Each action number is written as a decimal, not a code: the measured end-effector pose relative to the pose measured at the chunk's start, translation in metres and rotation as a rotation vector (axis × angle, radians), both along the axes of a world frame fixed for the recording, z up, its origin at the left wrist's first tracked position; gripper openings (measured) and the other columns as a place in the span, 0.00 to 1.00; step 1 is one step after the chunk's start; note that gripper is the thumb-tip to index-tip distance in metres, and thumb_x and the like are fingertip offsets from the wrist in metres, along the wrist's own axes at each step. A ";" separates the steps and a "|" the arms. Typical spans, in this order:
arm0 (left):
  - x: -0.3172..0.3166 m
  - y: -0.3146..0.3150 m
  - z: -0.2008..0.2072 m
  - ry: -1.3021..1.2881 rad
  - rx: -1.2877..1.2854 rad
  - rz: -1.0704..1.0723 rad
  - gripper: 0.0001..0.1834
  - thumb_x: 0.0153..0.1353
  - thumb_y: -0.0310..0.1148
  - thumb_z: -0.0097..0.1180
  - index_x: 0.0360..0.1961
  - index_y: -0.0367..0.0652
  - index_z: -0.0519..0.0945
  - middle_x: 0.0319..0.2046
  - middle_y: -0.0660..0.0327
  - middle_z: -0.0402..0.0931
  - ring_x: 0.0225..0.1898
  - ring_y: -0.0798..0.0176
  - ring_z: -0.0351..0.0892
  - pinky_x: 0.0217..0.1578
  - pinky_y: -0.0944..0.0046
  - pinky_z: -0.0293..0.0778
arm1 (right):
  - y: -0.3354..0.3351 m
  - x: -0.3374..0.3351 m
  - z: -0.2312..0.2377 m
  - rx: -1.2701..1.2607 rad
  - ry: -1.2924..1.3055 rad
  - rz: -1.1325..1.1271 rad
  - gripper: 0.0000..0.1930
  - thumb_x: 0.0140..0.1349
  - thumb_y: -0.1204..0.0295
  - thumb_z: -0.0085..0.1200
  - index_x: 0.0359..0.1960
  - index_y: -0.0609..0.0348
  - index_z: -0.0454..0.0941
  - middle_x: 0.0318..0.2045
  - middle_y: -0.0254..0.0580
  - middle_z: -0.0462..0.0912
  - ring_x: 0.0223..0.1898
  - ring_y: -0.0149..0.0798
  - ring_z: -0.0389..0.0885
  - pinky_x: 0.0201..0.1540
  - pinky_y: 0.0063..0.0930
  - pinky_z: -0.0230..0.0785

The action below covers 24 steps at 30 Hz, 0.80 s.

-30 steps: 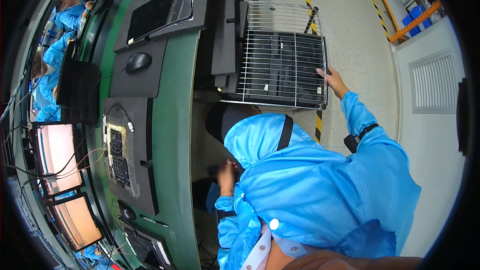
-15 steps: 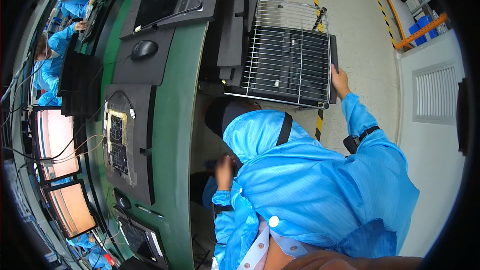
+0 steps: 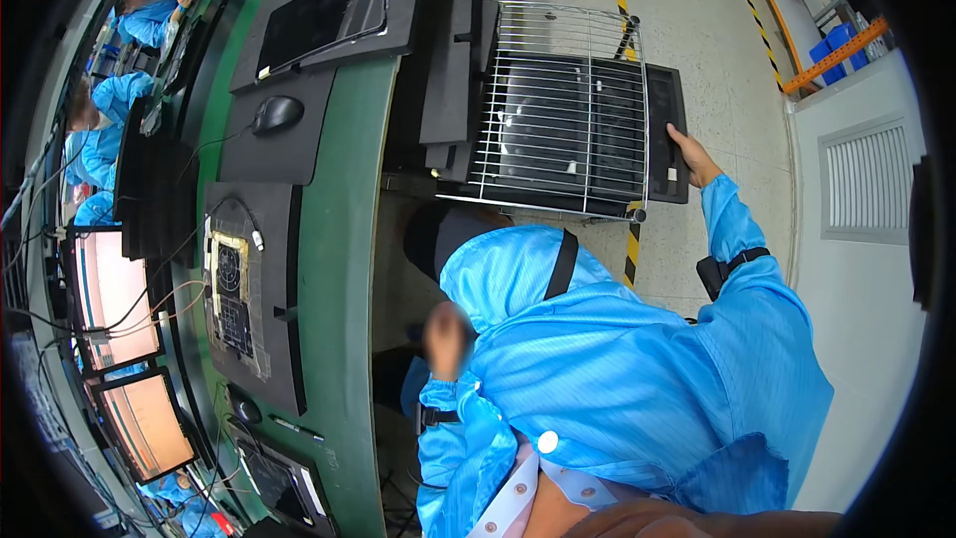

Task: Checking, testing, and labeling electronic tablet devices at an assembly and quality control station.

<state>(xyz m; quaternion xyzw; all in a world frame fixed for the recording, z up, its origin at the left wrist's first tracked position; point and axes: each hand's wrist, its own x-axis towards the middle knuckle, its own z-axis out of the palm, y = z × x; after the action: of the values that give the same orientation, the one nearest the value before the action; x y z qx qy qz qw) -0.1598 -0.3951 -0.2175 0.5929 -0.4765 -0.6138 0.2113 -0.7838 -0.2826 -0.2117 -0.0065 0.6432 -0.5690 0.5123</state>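
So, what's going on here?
Someone in a shiny blue work coat has their right hand on the edge of a flat black tray. The tray sits under a silver metal wire shelf and sticks out past its right side. The left hand is down near the coat, beside the long green table; it's too blurry to tell if it holds anything. On the table, a black computer mouse rests on a dark mat.
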 end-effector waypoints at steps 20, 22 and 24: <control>-0.069 -0.085 0.102 -0.514 -0.236 -0.384 0.19 0.70 0.38 0.52 0.49 0.31 0.80 0.39 0.45 0.84 0.43 0.47 0.84 0.47 0.55 0.76 | -0.045 0.043 -0.018 -0.317 -0.254 -0.163 0.23 0.74 0.56 0.48 0.55 0.63 0.79 0.46 0.48 0.87 0.44 0.41 0.88 0.53 0.37 0.82; -0.071 -0.092 0.095 -0.463 -0.187 -0.406 0.16 0.71 0.34 0.54 0.51 0.30 0.80 0.36 0.53 0.83 0.37 0.64 0.83 0.39 0.63 0.78 | -0.049 0.044 -0.020 -0.321 -0.267 -0.186 0.23 0.73 0.55 0.48 0.54 0.62 0.81 0.44 0.46 0.88 0.43 0.39 0.89 0.50 0.34 0.83; -0.076 -0.088 0.090 -0.232 -0.242 -0.316 0.13 0.72 0.31 0.54 0.51 0.32 0.80 0.34 0.59 0.82 0.34 0.71 0.80 0.35 0.69 0.76 | -0.053 0.043 -0.018 -0.287 -0.281 -0.260 0.24 0.71 0.53 0.50 0.51 0.63 0.82 0.41 0.46 0.89 0.38 0.39 0.89 0.45 0.33 0.85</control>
<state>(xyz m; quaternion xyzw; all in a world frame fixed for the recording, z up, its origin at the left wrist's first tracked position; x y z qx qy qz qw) -0.2361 -0.4827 -0.1278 0.5478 -0.6546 -0.5056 0.1257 -0.7409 -0.3352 -0.2293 0.0827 0.4737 -0.7110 0.5131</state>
